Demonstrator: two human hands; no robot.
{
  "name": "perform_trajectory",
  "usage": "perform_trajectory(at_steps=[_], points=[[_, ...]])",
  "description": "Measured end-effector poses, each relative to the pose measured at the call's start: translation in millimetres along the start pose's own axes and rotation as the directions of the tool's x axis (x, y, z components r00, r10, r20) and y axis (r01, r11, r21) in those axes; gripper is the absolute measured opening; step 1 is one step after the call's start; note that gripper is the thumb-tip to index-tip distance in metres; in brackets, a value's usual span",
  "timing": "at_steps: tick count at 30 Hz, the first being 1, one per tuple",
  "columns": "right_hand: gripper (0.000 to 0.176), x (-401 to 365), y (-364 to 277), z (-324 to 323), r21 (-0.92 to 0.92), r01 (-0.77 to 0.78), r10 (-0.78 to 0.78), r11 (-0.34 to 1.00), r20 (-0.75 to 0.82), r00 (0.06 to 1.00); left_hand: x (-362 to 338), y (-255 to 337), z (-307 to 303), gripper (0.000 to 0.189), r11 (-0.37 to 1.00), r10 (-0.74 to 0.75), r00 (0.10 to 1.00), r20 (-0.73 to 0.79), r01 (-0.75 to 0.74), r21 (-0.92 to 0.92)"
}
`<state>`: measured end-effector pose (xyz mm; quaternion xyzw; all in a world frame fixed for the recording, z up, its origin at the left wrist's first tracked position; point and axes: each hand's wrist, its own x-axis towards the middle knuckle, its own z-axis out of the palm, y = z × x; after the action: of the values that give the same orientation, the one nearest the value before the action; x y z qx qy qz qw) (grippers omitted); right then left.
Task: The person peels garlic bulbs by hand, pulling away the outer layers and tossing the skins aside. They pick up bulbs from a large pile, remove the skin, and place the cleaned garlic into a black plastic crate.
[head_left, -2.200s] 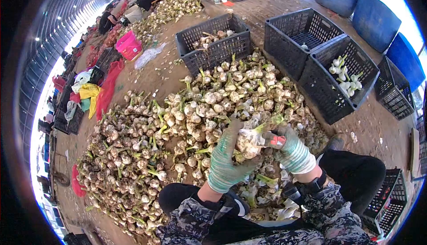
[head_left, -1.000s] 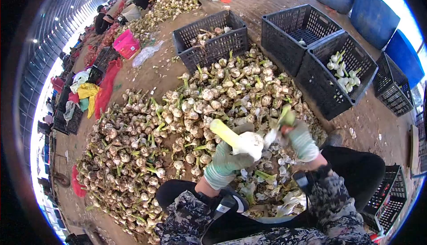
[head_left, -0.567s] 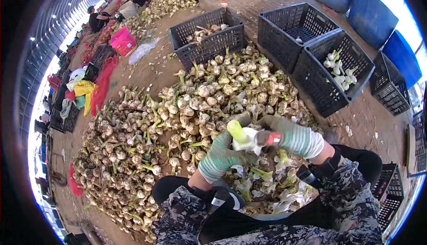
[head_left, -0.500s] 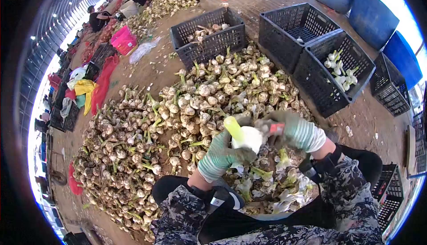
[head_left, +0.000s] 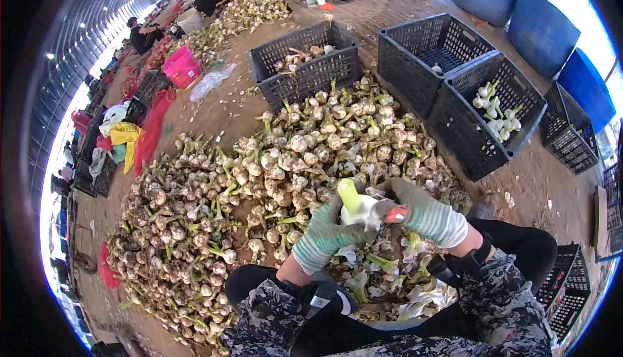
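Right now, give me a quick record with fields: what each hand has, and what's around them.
Left hand: gloved, gripping a garlic bulb, stem up
Right hand: gloved, holding a small red tool at the bulb
In front: garlic pile on the dirt floor
Far right: black crate holding trimmed white garlic

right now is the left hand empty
No, the left hand is closed around a white garlic bulb with a green stem, while the right hand holds a red tool against it.
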<state>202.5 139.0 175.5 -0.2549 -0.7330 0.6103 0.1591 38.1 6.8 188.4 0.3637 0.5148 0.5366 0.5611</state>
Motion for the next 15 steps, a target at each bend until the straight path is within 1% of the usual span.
perform_trajectory(at_steps=[1,2,3,4,5,6,7,8,9,10,11,12,14,15], points=[[0.051,0.6,-32.3,-6.4,-0.17,-0.123,0.139,0.978,0.08,0.987,-2.6,10.1,6.1,0.076,0.999,-0.035,0.999,-0.008,0.035,-0.039],[0.051,0.7,-49.5,-9.9,-0.345,-0.224,0.285,0.912,0.137,0.949,-3.9,10.9,5.9,0.076,0.999,-0.038,0.999,-0.006,0.038,-0.037],[0.051,-7.2,-45.1,-8.8,0.187,-0.324,0.292,0.927,0.179,0.939,-5.6,11.2,4.9,0.076,0.996,-0.053,0.999,-0.012,0.052,-0.072],[0.051,-10.4,-37.3,-10.9,0.186,-0.326,0.293,0.927,0.181,0.939,-6.4,10.8,4.3,0.076,0.992,-0.067,0.998,-0.017,0.065,-0.108],[0.049,-11.1,-26.3,-13.4,0.139,-0.27,0.261,0.953,0.08,0.962,-5.3,9.0,3.5,0.076,0.992,-0.068,0.998,-0.019,0.065,-0.11],[0.047,-10.1,-29.2,-13.3,0.084,-0.219,0.221,0.972,-0.02,0.975,-2.2,5.5,2.6,0.076,0.997,-0.075,0.996,-0.05,0.074,-0.032],[0.041,-15.7,-42.1,-11.9,0.069,-0.246,0.248,0.967,-0.022,0.969,-0.4,2.5,3.0,0.076,0.995,-0.082,0.993,-0.082,0.086,0.045],[0.041,-14.8,-41.1,-5.1,0.071,-0.249,0.251,0.966,-0.022,0.968,0.0,0.9,4.7,0.076,0.995,-0.086,0.993,-0.081,0.09,0.044],[0.039,-15.0,-37.5,1.7,-0.263,-0.127,0.111,0.956,-0.077,0.991,1.4,-0.1,6.7,0.076,0.995,-0.039,0.995,-0.089,0.046,0.088],[0.037,-16.2,-36.2,6.0,-0.573,-0.014,-0.041,0.82,-0.083,0.996,2.7,-0.2,8.5,0.076,0.991,0.01,0.996,-0.092,0.003,0.133],[0.035,-19.9,-39.4,6.6,-0.503,0.025,-0.072,0.864,-0.075,0.995,1.9,3.3,10.6,0.08,0.995,-0.012,0.997,-0.074,0.019,0.097],[0.035,-19.2,-38.0,5.6,-0.503,0.025,-0.073,0.864,-0.075,0.995,1.2,3.7,8.6,0.08,0.995,-0.012,0.997,-0.074,0.019,0.098],[0.033,-15.0,-29.8,2.4,-0.342,-0.15,0.131,0.928,-0.079,0.988,-2.2,3.9,2.7,0.081,0.992,-0.123,0.992,-0.009,0.123,0.036],[0.028,-11.7,-24.9,0.4,-0.369,-0.208,0.157,0.906,-0.163,0.974,-3.0,-0.6,2.1,0.079,0.993,-0.045,0.999,0.018,0.047,-0.113]])
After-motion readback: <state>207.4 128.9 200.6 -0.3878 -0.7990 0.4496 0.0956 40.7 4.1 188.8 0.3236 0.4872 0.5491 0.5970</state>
